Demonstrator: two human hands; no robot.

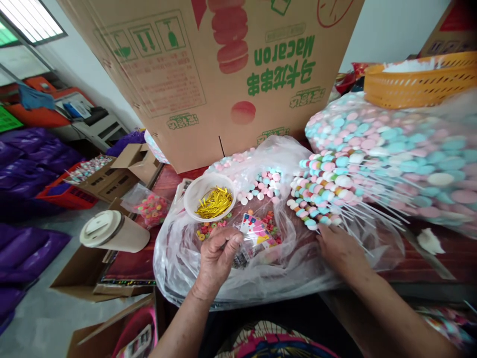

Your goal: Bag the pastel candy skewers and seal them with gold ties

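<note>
Hands over candy skewers (pixel 324 191).
Pinching printed packet (pixel 257 233) with left hand (pixel 218 258), fingers closed; resting right hand (pixel 337 246) on sticks (pixel 368 215), grip unclear.

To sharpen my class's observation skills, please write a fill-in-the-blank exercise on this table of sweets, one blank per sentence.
1. The left hand pinches a small printed bag of clear ____.
2. The right hand touches the white ____ of the candy skewers.
3. The green Latin word on the cardboard box reads ____.
4. The basket at top right is coloured ____.

Missing words: plastic; sticks; Macaron; orange.
</note>
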